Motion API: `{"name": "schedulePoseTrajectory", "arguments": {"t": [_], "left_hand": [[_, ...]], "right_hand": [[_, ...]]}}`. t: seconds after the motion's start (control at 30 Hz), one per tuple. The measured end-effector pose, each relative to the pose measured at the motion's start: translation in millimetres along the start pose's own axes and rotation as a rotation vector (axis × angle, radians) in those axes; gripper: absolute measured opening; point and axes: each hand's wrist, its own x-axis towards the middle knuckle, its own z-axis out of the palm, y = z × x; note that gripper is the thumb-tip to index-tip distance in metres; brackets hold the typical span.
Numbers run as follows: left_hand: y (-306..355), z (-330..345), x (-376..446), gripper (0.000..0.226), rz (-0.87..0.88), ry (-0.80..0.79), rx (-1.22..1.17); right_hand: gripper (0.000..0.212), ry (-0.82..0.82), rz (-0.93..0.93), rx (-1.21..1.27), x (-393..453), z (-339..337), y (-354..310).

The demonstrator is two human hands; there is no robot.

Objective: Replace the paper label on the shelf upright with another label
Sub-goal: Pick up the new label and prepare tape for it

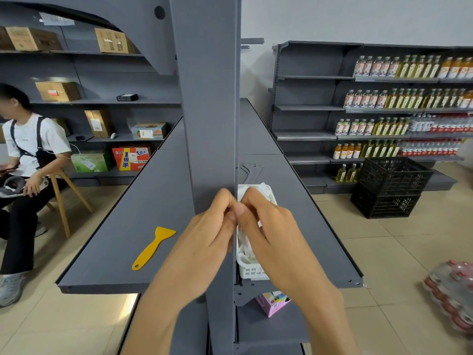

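The grey shelf upright (210, 103) rises straight ahead of me. My left hand (204, 231) and my right hand (266, 226) meet in front of its right edge, fingertips pinched together and touching. A sliver of white shows between the thumbs; I cannot tell whether it is a label. No paper label shows on the upright's bare face. A white plastic basket (252, 271) holding white scraps sits on the shelf right behind my right hand, partly hidden.
A yellow plastic scraper (153, 248) lies on the grey shelf (122, 226) to the left. A pink box (273, 303) sits on the lower shelf. A person sits on a chair at far left. Black crates (389, 188) and a wrapped bottle pack (453, 295) stand on the floor at right.
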Motion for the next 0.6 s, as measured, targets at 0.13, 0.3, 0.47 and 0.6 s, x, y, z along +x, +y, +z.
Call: {"name": "schedulePoseTrajectory", "arguments": {"t": [0.13,0.3,0.47,0.6], "left_hand": [[5.6,18.2,3.6,0.028,0.015,0.093,0.046],[-0.6,29.9,6.9,0.027,0.018,0.105,0.013],[-2.0,37.2,8.4,0.026,0.005,0.114,0.060],[1.8,44.9,9.0,0.022,-0.001,0.136,0.090]], "right_hand": [[0.031,0.055,0.045,0.041,1.0,0.0,5.0],[0.028,0.051,0.078,0.063,-1.9,-5.6,12.0],[0.027,0.092,0.120,0.016,-5.0,-13.5,20.3],[0.027,0.135,0.159,-0.022,-7.2,-19.4,34.1]]}}
